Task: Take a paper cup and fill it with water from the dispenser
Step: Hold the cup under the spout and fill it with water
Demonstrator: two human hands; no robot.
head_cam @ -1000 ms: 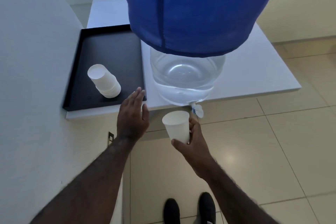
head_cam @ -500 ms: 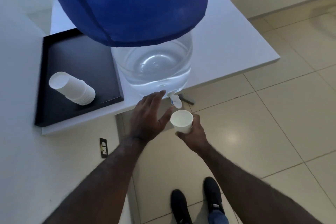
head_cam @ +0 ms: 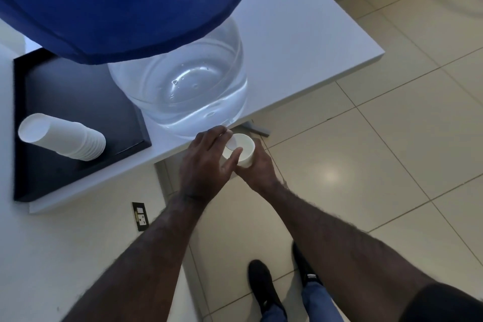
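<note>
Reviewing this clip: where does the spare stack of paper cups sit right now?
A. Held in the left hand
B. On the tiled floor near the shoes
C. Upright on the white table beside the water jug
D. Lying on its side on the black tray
D: the stack of paper cups lies tipped on its side on the black tray, its open mouth facing left, apart from both hands.

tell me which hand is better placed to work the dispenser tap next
Left. The left hand is at the tap, fingertips by the base of the water jug. The right hand is busy gripping the paper cup under the spout.
</note>
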